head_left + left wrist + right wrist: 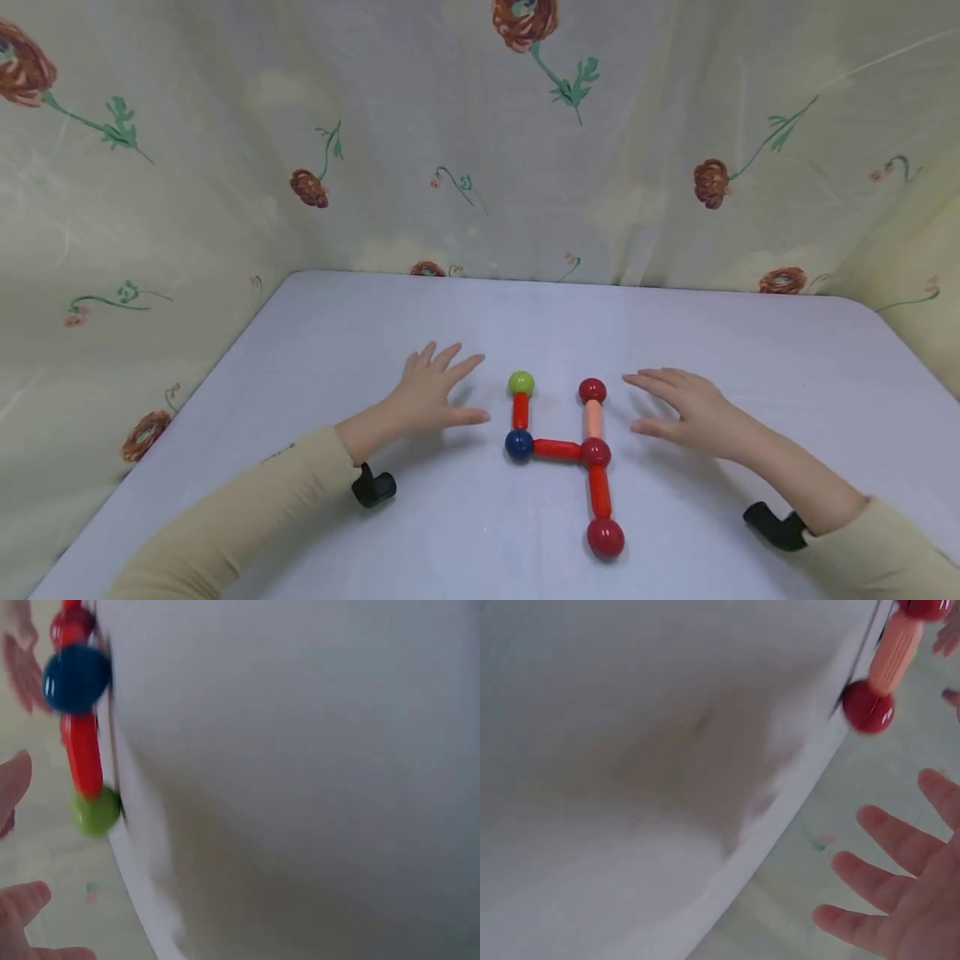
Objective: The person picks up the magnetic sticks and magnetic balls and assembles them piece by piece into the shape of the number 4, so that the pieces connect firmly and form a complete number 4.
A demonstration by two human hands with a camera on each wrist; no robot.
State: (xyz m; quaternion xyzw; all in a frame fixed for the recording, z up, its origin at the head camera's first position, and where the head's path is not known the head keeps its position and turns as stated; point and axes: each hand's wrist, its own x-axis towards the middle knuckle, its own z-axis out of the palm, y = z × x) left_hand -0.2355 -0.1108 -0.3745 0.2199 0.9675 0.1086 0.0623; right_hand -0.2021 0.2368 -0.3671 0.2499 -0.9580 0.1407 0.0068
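On the white table lies a figure like a "4", built of balls and rods. Its upper left end is a green ball (521, 383), joined by a red rod (521, 412) to a blue ball (519, 445). Another red rod (557, 450) runs across to a middle red ball (596, 452). From there a pink rod (593, 419) leads up to a red ball (592, 391), and a red rod (600, 492) down to a larger red ball (605, 538). My left hand (427, 396) hovers left of the figure, fingers spread, holding nothing. Opposite it, my right hand (690, 412) is likewise empty, fingers extended.
The white table (360, 317) has rounded far corners. Behind and beside it hangs a pale curtain (390, 108) with printed flowers. A black wrist mount (373, 486) sits on the left wrist, another black mount (776, 527) on the right.
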